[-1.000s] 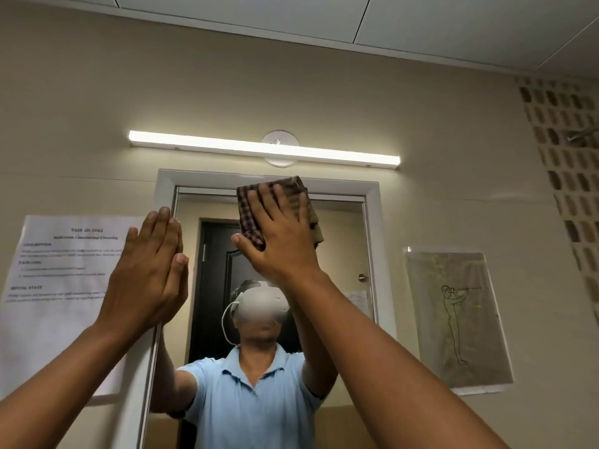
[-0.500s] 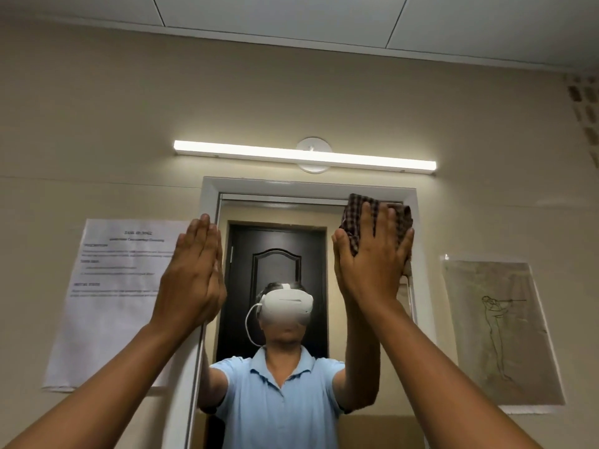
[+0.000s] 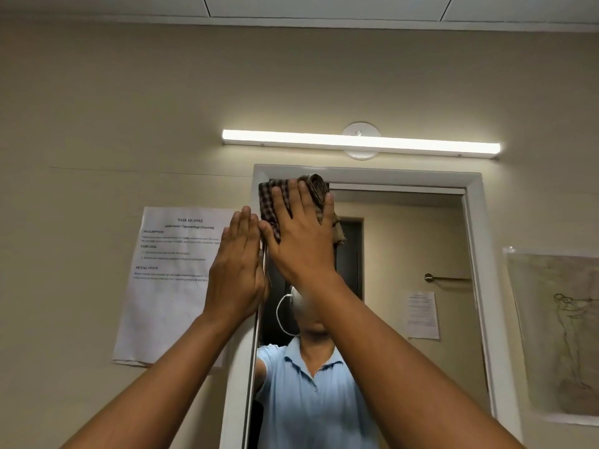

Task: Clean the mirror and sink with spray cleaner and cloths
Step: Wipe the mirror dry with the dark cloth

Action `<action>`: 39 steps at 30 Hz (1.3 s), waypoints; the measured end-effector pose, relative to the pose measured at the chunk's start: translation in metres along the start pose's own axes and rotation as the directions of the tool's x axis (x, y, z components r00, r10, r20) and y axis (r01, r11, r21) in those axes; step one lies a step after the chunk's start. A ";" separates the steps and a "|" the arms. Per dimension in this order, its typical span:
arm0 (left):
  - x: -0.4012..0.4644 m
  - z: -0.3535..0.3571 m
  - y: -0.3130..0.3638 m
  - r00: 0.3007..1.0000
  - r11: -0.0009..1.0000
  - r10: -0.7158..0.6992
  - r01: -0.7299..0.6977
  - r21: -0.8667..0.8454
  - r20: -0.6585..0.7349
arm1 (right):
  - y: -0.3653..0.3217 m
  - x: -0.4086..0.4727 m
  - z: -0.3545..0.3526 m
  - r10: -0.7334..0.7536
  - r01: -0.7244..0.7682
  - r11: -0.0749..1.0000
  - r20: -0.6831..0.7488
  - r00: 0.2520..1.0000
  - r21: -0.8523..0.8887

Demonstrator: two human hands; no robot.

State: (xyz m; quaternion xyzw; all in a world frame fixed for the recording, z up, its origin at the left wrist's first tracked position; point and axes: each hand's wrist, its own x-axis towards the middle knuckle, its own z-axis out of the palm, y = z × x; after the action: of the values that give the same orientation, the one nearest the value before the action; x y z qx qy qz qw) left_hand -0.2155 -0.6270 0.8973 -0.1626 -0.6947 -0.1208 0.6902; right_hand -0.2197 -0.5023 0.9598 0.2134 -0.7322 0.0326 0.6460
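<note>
Hanging on the wall at the far left is a printed task sheet [image 3: 176, 280], taped flat and playing no part in the wiping. Just to its right, the left hand [image 3: 238, 273] is resting flat against the white frame [image 3: 366, 173] of the mirror [image 3: 411, 241], fingers straight and together, gripping nothing; it is probably bracing the person while they are reaching high. Touching it on the right, the right hand [image 3: 299, 241] is pressing a checked cloth [image 3: 275, 202] against the glass at the mirror's top left corner. Its grip is splayed wide open, palm and fingers pinning the cloth to the surface, not closing around it, which is likely spreading pressure over a broad patch. Part of the cloth is bunching above the fingertips and hanging down beside the palm. A light bar [image 3: 361, 144] is glowing above the frame, and a line drawing [image 3: 564, 332] is hanging on the wall at the far right. Neither the sink nor the spray cleaner is showing, so that half of the job cannot be judged.
</note>
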 end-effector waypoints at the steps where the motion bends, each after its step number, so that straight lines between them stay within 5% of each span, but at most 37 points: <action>1: -0.001 0.000 0.000 1.000 1.000 0.006 -0.006 0.004 0.005 | 0.001 -0.002 0.001 -0.008 0.007 1.000 -0.008 1.000 -0.005; 11: -0.005 -0.008 0.003 0.997 0.996 0.021 -0.028 0.083 0.077 | 0.047 -0.068 -0.011 -0.225 0.226 0.974 0.043 0.973 -0.011; 23: -0.016 -0.008 -0.005 0.992 0.992 0.058 -0.069 0.105 0.110 | 0.176 -0.079 -0.054 0.225 -0.228 0.973 -0.080 0.971 -0.026; 34: -0.059 -0.016 -0.006 0.990 0.991 0.062 -0.075 0.108 0.123 | 0.132 -0.180 -0.030 0.369 -0.373 0.927 -0.087 0.925 -0.037; 39: -0.064 -0.014 -0.005 0.991 0.993 0.050 -0.063 0.104 0.125 | 0.121 -0.144 -0.030 0.385 -0.390 0.920 -0.080 0.919 -0.049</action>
State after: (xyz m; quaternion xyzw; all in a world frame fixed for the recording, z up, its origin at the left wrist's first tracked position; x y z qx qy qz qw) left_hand -0.2049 -0.6407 0.8341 -0.1521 -0.7364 -0.0533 0.6571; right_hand -0.2243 -0.3438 0.8538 0.0424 -0.7381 0.1438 0.6578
